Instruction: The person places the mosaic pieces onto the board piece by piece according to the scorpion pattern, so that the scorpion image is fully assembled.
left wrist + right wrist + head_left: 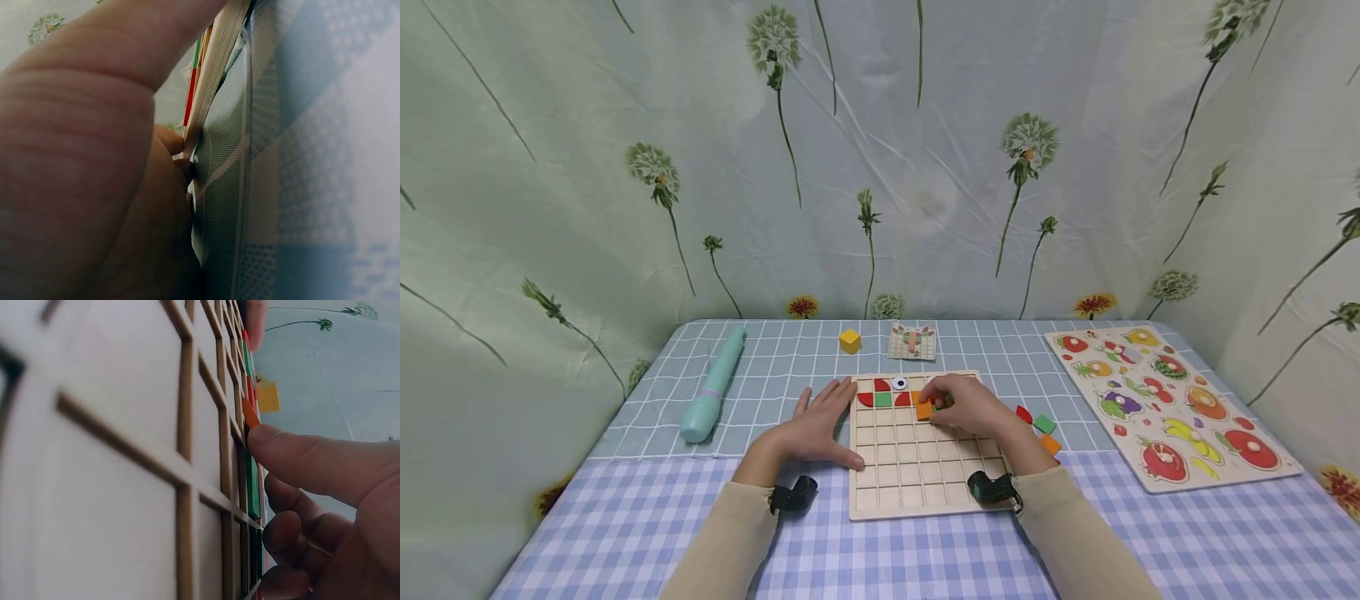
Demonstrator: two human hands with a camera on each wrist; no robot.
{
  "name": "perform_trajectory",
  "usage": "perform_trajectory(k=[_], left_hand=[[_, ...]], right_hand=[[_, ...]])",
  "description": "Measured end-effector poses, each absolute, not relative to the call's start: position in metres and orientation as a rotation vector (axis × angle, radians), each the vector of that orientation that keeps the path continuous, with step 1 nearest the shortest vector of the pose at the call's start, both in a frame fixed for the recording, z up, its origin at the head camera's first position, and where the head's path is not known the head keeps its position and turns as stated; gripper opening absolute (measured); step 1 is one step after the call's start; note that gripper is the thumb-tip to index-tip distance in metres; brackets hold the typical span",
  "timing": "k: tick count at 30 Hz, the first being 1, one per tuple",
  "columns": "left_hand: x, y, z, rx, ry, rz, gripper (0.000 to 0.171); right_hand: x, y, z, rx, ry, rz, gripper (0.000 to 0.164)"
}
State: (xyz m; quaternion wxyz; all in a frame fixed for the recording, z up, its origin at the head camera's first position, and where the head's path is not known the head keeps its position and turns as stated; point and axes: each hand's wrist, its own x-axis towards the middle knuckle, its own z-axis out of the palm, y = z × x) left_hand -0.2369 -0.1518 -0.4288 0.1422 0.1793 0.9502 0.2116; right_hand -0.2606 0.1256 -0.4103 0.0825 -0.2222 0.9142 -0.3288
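A wooden grid board (pixel 902 498) lies on the table. Red quarter-round pieces (pixel 882 385), a green square (pixel 883 400) and a white eye piece (pixel 899 383) sit in its upper cells. My right hand (pixel 967 408) pinches an orange square tile (pixel 923 411) over the upper middle; the tile looks tilted in the right wrist view. Behind that hand's thumb, a green piece (pixel 252 484) shows in the grid. Spread flat at the board's left edge, my left hand (pixel 816 432) touches the rim with its thumb and fingers.
Loose red, green (pixel 1045 424) and orange tiles (pixel 1050 444) lie right of the board, partly behind the right forearm. A pattern card (pixel 912 342) and yellow cube (pixel 850 341) stand behind it. At left lies a teal bottle-like object (pixel 711 396); at right, a fruit puzzle board (pixel 1157 408).
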Motion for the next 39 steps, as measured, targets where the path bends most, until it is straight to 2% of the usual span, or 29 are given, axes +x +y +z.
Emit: perform_trajectory(k=[13,24,39], left_hand=[[-0.236,-0.152,-0.429,0.526,2.744,0.624,0.128],[-0.238,-0.152,-0.432,0.501,2.751,0.613,0.127],[-0.239,-0.153,-0.433,0.505,2.746,0.580,0.127]], right_hand=[[-0.260,0.123,-0.411,-0.622,2.728,-0.971,0.019],[-0.261,0.135,-0.408,-0.668,2.695,-0.949,0.008],[-0.260,0.170,-0.391,-0.477,2.673,-0.989,0.015]])
